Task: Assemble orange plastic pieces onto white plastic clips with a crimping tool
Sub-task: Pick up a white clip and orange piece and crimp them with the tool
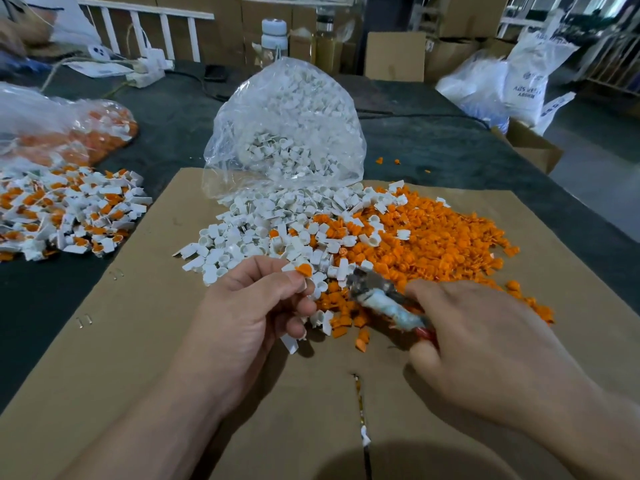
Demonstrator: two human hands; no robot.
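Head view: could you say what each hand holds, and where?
Left hand pinches an orange-capped clip by its white body; right hand grips the crimping tool by its handles.

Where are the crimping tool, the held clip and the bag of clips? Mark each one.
crimping tool [381, 303]: head view, on its taped middle.
held clip [304, 270]: head view, on its orange cap.
bag [287, 126]: head view, on its clear front.

Cardboard boxes [394, 55] and white railing [145, 27] stand behind the dark table [166, 123].
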